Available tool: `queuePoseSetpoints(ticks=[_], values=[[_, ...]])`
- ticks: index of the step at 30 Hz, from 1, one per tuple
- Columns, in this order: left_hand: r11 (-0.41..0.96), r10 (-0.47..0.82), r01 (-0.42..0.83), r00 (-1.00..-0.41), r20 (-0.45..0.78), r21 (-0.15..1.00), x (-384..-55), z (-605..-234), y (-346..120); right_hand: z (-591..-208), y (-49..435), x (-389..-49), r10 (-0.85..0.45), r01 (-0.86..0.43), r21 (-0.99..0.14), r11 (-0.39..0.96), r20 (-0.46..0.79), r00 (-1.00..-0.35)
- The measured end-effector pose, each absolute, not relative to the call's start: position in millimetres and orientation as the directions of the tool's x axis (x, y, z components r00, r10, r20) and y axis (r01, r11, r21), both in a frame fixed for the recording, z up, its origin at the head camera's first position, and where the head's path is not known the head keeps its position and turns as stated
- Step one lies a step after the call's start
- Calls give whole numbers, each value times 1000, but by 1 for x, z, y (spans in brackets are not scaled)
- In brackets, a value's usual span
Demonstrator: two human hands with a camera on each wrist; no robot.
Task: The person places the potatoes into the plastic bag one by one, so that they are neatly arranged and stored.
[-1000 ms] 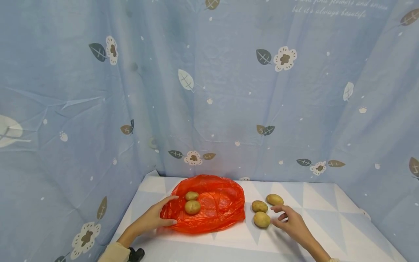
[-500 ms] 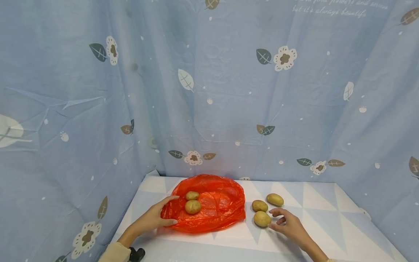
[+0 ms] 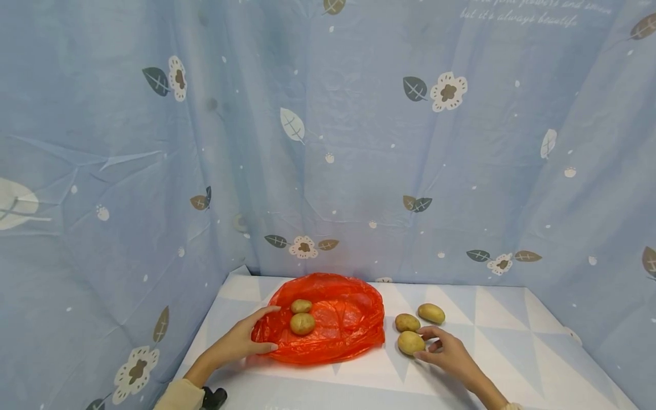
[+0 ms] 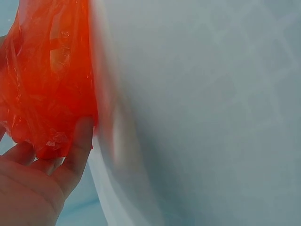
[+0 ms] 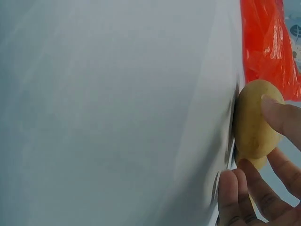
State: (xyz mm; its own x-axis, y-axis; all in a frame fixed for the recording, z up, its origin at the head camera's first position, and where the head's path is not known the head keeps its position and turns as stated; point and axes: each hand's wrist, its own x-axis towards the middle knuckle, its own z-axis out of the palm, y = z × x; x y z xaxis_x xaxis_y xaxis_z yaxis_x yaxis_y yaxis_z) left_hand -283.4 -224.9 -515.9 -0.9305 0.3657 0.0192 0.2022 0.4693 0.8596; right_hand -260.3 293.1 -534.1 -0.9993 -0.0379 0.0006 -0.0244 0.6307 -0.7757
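Observation:
A red plastic bag [image 3: 348, 341] lies spread with its mouth facing up, and two potatoes [image 3: 302, 324] sit inside at its left. My left hand [image 3: 241, 340] holds the bag's left side, thumb at the near side and fingers at the far side; the left wrist view shows the thin plastic [image 4: 56, 89] between them. To the right of the bag, my right hand [image 3: 447, 354] grips the nearest potato [image 3: 410, 343], its thumb on the skin in the right wrist view and fingers round the other side. That potato [image 5: 254, 120] still appears to rest on the table.
Just behind the gripped potato lies another potato [image 3: 407, 322], and a longer potato [image 3: 431, 312] lies farther back. The table's patterned white cloth [image 3: 512, 341] ends at a blue floral curtain [image 3: 359, 171]. A black object [image 3: 214, 398] shows beside the left sleeve.
My right hand has moved slightly left, and its thumb and fingers have closed round the nearest potato. My left hand and the bag stay put.

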Motion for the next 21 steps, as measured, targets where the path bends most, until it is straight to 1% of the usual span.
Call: queuePoseSetpoints(ticks=[8,14,21], values=[[472,362,191,-932,8,860,-283,-516,-225,-535,288,-265,-103,-65,-783,619,1,-995],[475,368,203,-930,16,856,-283,-516,-224,-535,284,-267,-106,-48,-789,612,-22,-994],[461,368,200,-930,19,864,-283,-516,-224,-535,282,-268,-121,-63,-777,626,-16,-993]])
